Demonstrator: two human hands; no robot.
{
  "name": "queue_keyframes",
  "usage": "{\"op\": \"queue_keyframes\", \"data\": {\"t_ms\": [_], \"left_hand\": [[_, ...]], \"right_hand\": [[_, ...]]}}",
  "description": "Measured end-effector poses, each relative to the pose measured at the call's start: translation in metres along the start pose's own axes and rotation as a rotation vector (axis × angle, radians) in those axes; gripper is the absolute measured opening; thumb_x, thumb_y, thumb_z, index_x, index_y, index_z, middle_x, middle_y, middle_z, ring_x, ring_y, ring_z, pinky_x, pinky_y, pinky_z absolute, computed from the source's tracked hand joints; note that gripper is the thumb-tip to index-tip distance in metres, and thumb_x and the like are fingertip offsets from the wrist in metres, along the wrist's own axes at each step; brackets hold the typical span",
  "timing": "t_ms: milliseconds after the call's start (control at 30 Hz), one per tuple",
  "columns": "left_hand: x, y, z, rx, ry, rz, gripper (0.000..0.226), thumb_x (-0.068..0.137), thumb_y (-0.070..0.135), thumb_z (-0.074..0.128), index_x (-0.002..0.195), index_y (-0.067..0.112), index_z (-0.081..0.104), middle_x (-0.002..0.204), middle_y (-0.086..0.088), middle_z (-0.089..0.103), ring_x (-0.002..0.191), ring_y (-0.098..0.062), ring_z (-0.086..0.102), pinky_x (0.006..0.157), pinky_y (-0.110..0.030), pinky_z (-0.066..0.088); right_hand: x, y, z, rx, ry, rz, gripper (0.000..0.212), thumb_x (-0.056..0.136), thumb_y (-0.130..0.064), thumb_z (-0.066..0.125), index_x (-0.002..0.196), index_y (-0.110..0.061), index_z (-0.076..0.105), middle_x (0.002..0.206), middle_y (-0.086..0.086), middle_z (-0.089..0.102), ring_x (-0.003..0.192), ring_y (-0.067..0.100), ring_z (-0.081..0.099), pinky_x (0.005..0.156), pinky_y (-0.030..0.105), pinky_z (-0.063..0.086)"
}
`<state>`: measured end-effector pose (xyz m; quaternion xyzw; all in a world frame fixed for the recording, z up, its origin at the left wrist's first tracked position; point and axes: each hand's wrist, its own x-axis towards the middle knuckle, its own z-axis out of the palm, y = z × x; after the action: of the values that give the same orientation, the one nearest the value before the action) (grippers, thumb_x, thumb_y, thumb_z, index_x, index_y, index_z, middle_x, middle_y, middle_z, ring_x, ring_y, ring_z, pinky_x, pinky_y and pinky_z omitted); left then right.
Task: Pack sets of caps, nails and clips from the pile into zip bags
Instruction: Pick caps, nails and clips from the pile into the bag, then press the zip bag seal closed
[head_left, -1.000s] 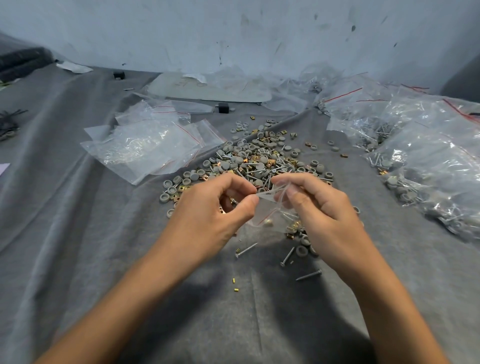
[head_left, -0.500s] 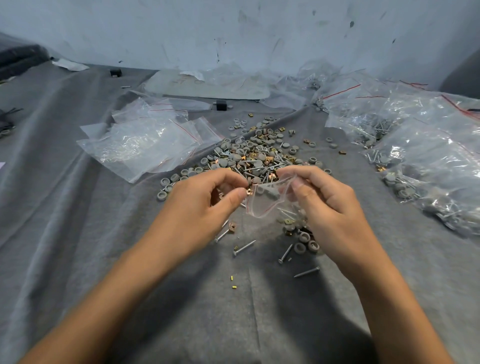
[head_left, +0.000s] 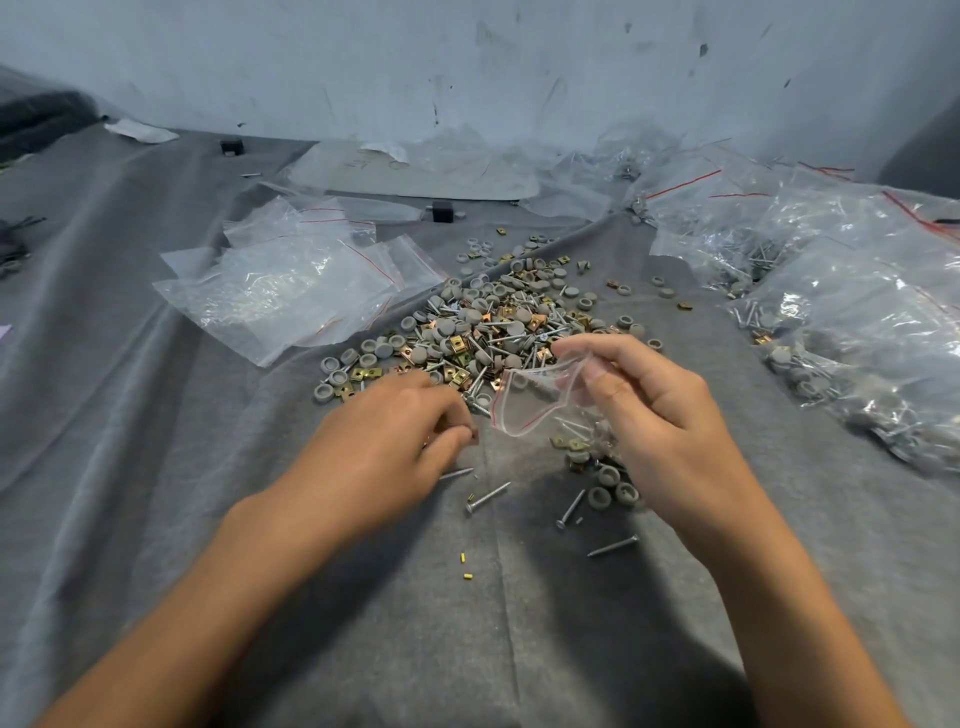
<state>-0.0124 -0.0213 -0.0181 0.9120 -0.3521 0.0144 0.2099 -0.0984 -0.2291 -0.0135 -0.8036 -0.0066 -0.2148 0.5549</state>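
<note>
Between the two hands, just left of the right thumb, I see the small zip bag (head_left: 530, 397) hanging with its red-lined mouth gaping, its top edge pinched by the right hand (head_left: 649, 410). The left hand (head_left: 384, 447) lies knuckles-up at the near edge of the pile (head_left: 498, 322), fingers curled, a small brown piece at its thumb tip; I cannot tell whether it grips it. Loose nails (head_left: 488, 497) lie between the wrists.
</note>
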Motion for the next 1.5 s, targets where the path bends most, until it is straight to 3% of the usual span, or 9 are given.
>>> {"op": "queue_keyframes", "data": {"t_ms": [167, 433, 600, 733, 933, 1033, 1233, 1367, 1500], "left_hand": [[-0.002, 0.015, -0.007, -0.294, 0.287, 0.009, 0.004, 0.093, 0.029, 0.068, 0.091, 0.026, 0.068, 0.089, 0.012, 0.060, 0.083, -0.001, 0.055, 0.073, -0.019, 0.039], [-0.004, 0.024, -0.002, -0.382, 0.299, 0.074, 0.011, 0.095, 0.037, 0.066, 0.101, 0.029, 0.070, 0.093, 0.013, 0.064, 0.085, -0.004, 0.059, 0.074, -0.018, 0.042], [-0.001, 0.020, -0.005, -0.572, 0.358, 0.013, 0.017, 0.096, 0.034, 0.057, 0.105, 0.029, 0.070, 0.083, 0.018, 0.064, 0.069, -0.003, 0.055, 0.065, -0.019, 0.039], [-0.001, 0.020, -0.006, -0.681, 0.288, 0.005, 0.018, 0.093, 0.033, 0.061, 0.108, 0.030, 0.070, 0.083, 0.019, 0.064, 0.071, -0.002, 0.055, 0.066, -0.023, 0.044], [-0.005, 0.033, -0.011, -0.841, 0.061, 0.175, 0.043, 0.085, 0.038, 0.073, 0.128, 0.033, 0.065, 0.124, 0.009, 0.067, 0.086, -0.001, 0.063, 0.072, -0.021, 0.050], [-0.004, 0.040, -0.009, -1.022, 0.138, 0.118, 0.017, 0.086, 0.028, 0.075, 0.098, 0.017, 0.072, 0.100, -0.009, 0.074, 0.075, -0.026, 0.063, 0.069, -0.040, 0.054], [0.007, 0.032, 0.002, -1.089, 0.259, -0.180, 0.006, 0.095, 0.015, 0.064, 0.090, 0.013, 0.064, 0.071, 0.001, 0.071, 0.062, -0.013, 0.061, 0.051, -0.018, 0.048], [0.011, 0.027, 0.005, -1.079, 0.261, -0.222, 0.006, 0.096, 0.013, 0.064, 0.091, 0.011, 0.065, 0.069, 0.003, 0.070, 0.061, -0.011, 0.059, 0.049, -0.020, 0.051], [0.012, 0.022, -0.001, -1.070, 0.244, -0.132, 0.004, 0.095, 0.020, 0.066, 0.093, 0.019, 0.069, 0.078, 0.005, 0.072, 0.066, -0.007, 0.060, 0.058, -0.018, 0.048]], "right_hand": [[0.000, 0.000, 0.002, -0.001, -0.042, 0.022, 0.024, 0.101, -0.028, 0.052, 0.112, -0.033, 0.073, 0.104, -0.007, 0.073, 0.105, 0.015, 0.067, 0.097, 0.049, 0.053], [0.000, -0.006, -0.008, 0.086, -0.068, 0.025, 0.026, 0.106, -0.012, 0.052, 0.111, -0.024, 0.074, 0.103, -0.012, 0.075, 0.102, 0.000, 0.066, 0.088, 0.014, 0.048], [0.004, -0.009, -0.027, 0.264, 0.050, 0.002, 0.021, 0.097, -0.029, 0.057, 0.105, -0.025, 0.076, 0.098, -0.011, 0.074, 0.095, 0.000, 0.063, 0.079, 0.010, 0.045], [0.005, -0.010, -0.032, 0.477, 0.047, 0.030, 0.026, 0.098, -0.025, 0.053, 0.103, -0.029, 0.079, 0.097, -0.008, 0.071, 0.093, 0.008, 0.058, 0.078, 0.016, 0.043], [0.002, -0.016, -0.011, 0.723, -0.122, 0.170, 0.024, 0.091, -0.031, 0.059, 0.107, -0.026, 0.076, 0.101, 0.002, 0.069, 0.096, 0.020, 0.062, 0.092, 0.043, 0.042], [0.001, -0.016, 0.000, 0.788, -0.199, 0.261, 0.026, 0.095, -0.031, 0.057, 0.114, -0.025, 0.073, 0.111, 0.008, 0.070, 0.104, 0.024, 0.063, 0.091, 0.042, 0.049], [0.010, -0.008, 0.005, 0.607, -0.164, 0.475, 0.071, 0.090, -0.073, 0.036, 0.130, -0.022, 0.065, 0.120, 0.004, 0.075, 0.106, 0.019, 0.070, 0.095, 0.043, 0.048], [0.003, 0.000, 0.016, 0.363, -0.035, 0.334, 0.019, 0.094, -0.036, 0.066, 0.103, -0.022, 0.074, 0.095, -0.002, 0.078, 0.082, 0.011, 0.067, 0.082, 0.033, 0.052], [0.003, 0.002, 0.015, 0.358, 0.034, 0.265, 0.012, 0.100, -0.022, 0.063, 0.104, -0.019, 0.074, 0.087, -0.003, 0.073, 0.082, 0.017, 0.059, 0.077, 0.032, 0.049]]}}
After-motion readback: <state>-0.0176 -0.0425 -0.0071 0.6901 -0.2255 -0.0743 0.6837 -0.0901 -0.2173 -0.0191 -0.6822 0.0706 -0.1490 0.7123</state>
